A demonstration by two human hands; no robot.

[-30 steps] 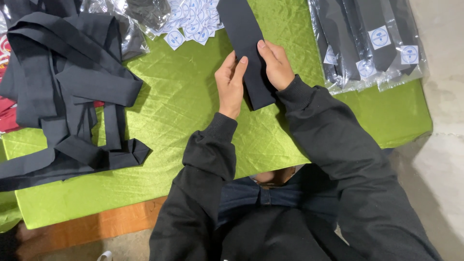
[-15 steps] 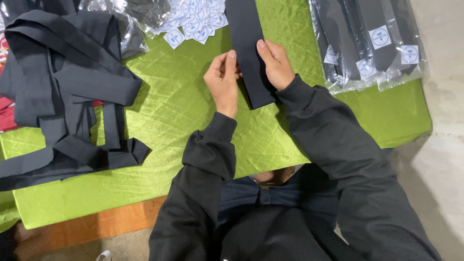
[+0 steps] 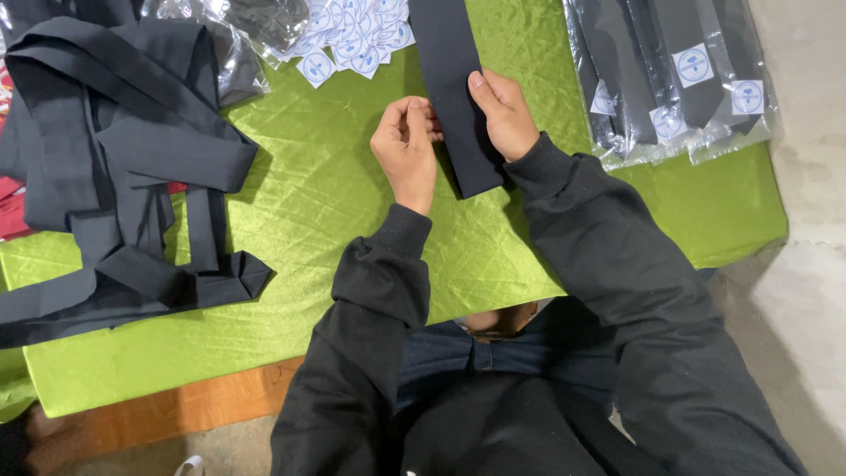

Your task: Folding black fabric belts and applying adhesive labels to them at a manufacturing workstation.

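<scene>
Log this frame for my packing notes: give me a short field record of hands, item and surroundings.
left hand: lifted beside the tie, fingertips pinched together; whether they hold anything is too small to tell
right hand: pressing flat on the dark tie
surface: green cloth
left side: heap of loose dark ties
top: small white labels
right side: bagged ties

Clear plastic sleeves (image 3: 674, 79) holding dark ties lie at upper right, each bearing a square white label with a blue emblem (image 3: 693, 64). Loose matching labels (image 3: 352, 35) are heaped at top centre. A crumpled clear bag (image 3: 256, 26) lies at upper left.
</scene>
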